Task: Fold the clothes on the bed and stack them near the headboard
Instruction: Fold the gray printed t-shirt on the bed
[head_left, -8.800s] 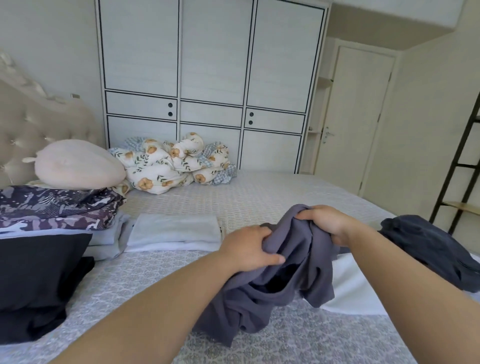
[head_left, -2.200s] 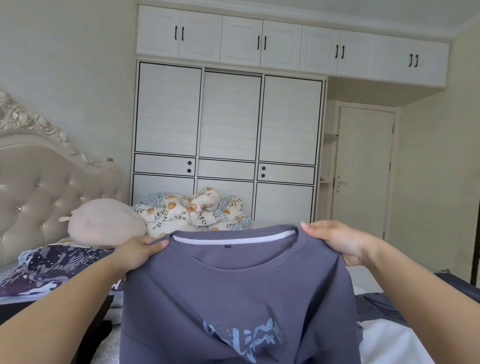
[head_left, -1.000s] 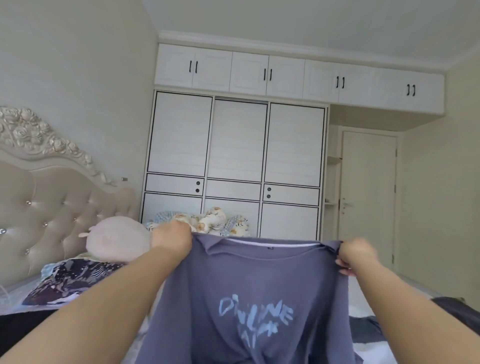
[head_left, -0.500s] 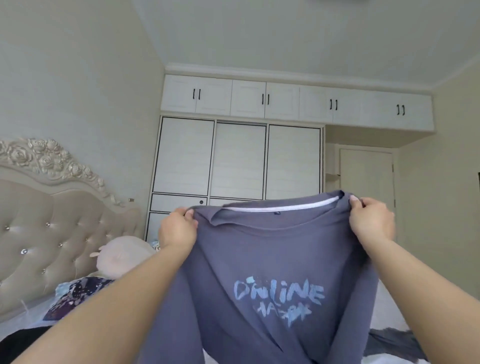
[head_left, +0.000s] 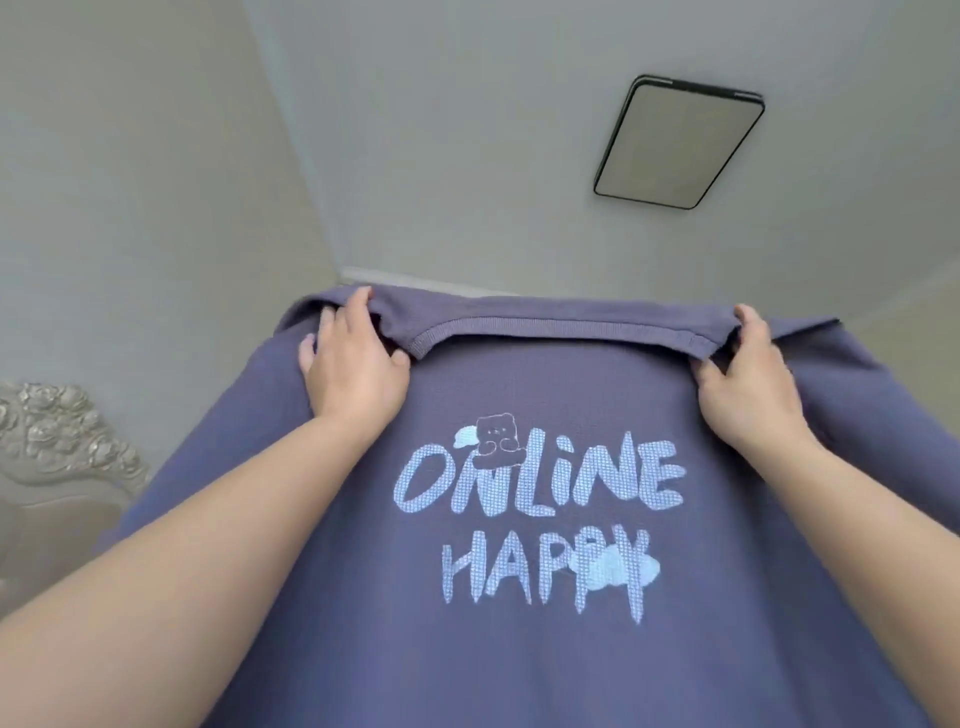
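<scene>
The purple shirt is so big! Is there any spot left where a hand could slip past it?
Yes: above the purple shirt, between its collar and the ceiling light, and left of it, over the headboard. The left hand and right hand crowd the shoulders. No bed shows.

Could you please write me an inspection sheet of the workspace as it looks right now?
Surface: bed not in view; the camera is tilted up toward the ceiling.
Job's things: purple T-shirt held up and spread out, its "ONLINE HAPPY" print facing the camera; no folded stack in view.
Clutter: nothing seen.
Hands: left hand grips the shirt's left shoulder beside the collar; right hand grips the right shoulder.
Cables: nothing seen.
Surroundings: carved headboard at lower left, plain wall, ceiling light at upper right.
</scene>
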